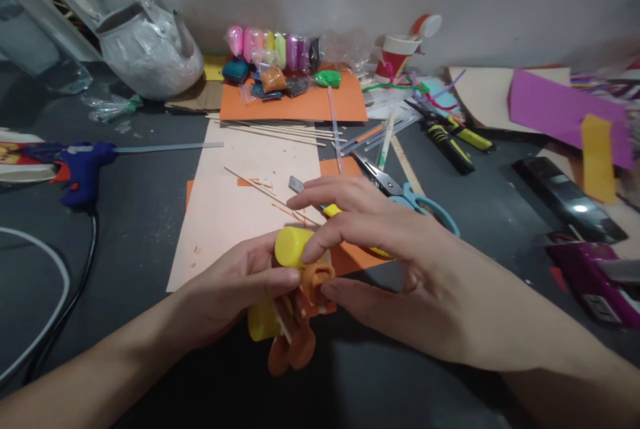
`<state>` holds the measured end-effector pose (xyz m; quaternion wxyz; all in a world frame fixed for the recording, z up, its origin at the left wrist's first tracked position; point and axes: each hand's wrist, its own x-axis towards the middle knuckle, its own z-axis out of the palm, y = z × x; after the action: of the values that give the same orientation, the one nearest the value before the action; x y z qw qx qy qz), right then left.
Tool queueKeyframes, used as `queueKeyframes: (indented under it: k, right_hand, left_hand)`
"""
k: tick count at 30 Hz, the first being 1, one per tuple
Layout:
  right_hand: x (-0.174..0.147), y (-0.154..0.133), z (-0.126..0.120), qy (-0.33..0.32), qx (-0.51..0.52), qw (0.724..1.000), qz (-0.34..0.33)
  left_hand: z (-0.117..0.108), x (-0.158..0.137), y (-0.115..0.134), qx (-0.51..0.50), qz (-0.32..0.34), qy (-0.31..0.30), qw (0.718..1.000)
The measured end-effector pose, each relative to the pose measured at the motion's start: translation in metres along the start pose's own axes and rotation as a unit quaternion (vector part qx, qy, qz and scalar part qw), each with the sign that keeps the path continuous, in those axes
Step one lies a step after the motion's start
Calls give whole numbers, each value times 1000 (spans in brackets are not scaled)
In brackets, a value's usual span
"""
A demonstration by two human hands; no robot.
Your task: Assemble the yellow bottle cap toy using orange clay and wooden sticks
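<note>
A small handmade craft model [317,282] of yellow cylinders and orange-brown clay is held up over the near part of the table. My left hand [235,282] grips it from the left, thumb across its middle. One yellow cylinder [290,247] points up, and another yellow cylinder [263,320] sits lower down. Two brown clay discs [300,345] hang at the bottom beside a thin stick. My right hand [385,249] pinches the orange clay part between thumb and index finger, its other fingers stretched above. A yellow-handled craft knife [296,183] lies behind the right hand, partly hidden.
Blue-handled scissors [425,205], black-and-yellow pliers [450,145] and a phone [565,195] lie to the right, near a purple stapler [595,282]. A blue glue gun [87,169] with its cable is left. Clay packets [280,49], a kettle [145,49] and a paper cup [397,55] stand behind.
</note>
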<state>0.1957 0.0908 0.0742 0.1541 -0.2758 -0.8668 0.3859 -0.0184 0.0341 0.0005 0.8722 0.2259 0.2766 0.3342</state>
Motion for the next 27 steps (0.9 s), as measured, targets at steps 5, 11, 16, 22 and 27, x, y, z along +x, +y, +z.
queueKeyframes:
  k: [5,11,16,22,27]
  right_hand:
    - [0,-2,1,-4,-14,1000,-1]
    - [0,0,3,-10,-17,1000,-12]
    - [-2,-1,1,-4,-32,999,-14]
    - [0,0,1,4,-59,996,-63]
    - [-3,2,3,44,-138,982,-119]
  left_hand:
    - [1,0,1,9,1,4,1000]
    - [2,0,-2,18,-13,-10,1000]
    - [2,1,-2,17,-13,-23,1000]
    - [2,0,-1,14,-19,-31,999]
    - [1,1,-3,8,-3,-24,1000]
